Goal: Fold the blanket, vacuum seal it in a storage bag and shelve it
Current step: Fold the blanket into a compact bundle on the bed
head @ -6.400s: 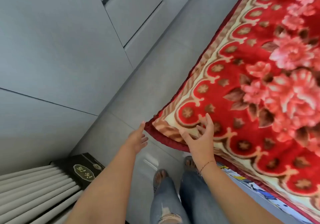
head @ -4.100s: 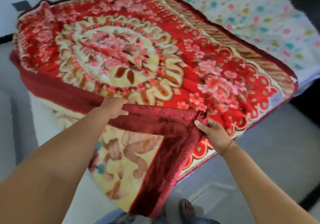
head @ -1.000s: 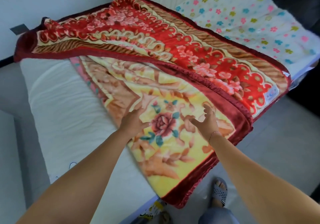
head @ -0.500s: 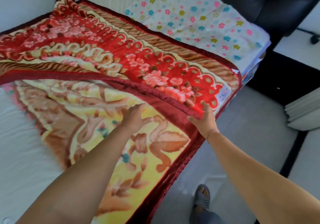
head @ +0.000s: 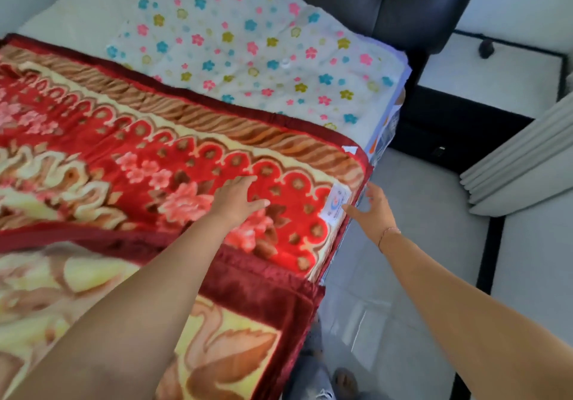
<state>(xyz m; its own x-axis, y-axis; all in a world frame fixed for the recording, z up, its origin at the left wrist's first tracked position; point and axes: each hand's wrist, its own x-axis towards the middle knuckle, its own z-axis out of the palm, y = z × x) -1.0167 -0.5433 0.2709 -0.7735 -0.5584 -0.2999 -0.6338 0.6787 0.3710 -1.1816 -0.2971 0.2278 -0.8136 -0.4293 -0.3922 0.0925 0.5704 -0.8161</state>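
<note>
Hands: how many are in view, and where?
2. The left hand lies flat on the red floral plush blanket; the right hand is at its edge beside the white label.

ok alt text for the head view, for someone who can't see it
A person's left hand rests flat on a partly folded red floral blanket on a bed, while the open right hand reaches toward its labelled corner.

Single head view, steeply down, close over bed point(head: 93, 18)
</note>
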